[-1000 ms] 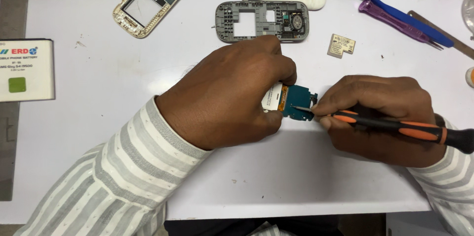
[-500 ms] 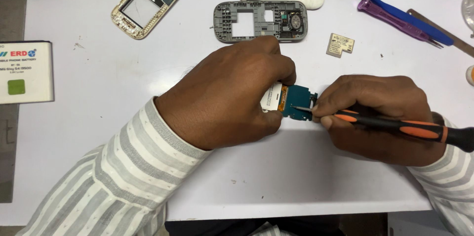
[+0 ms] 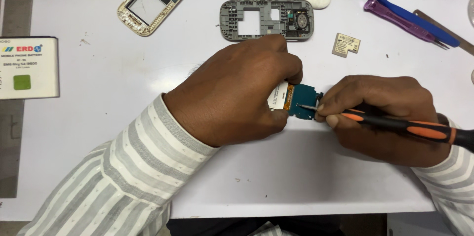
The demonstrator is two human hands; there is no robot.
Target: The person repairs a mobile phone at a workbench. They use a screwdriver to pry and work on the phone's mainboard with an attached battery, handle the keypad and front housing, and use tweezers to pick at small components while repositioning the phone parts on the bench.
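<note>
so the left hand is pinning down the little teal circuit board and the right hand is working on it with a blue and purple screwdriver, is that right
Not quite. In the head view the left hand does pin the teal circuit board, and the right hand works on it, but its screwdriver has a black and orange handle. The blue brush and purple pry tool lie untouched at the top of the white table.

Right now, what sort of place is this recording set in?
Probably a phone repair bench: a white table strewn with phone shells, a circuit board in the left hand, and a screwdriver in the right hand.
</note>
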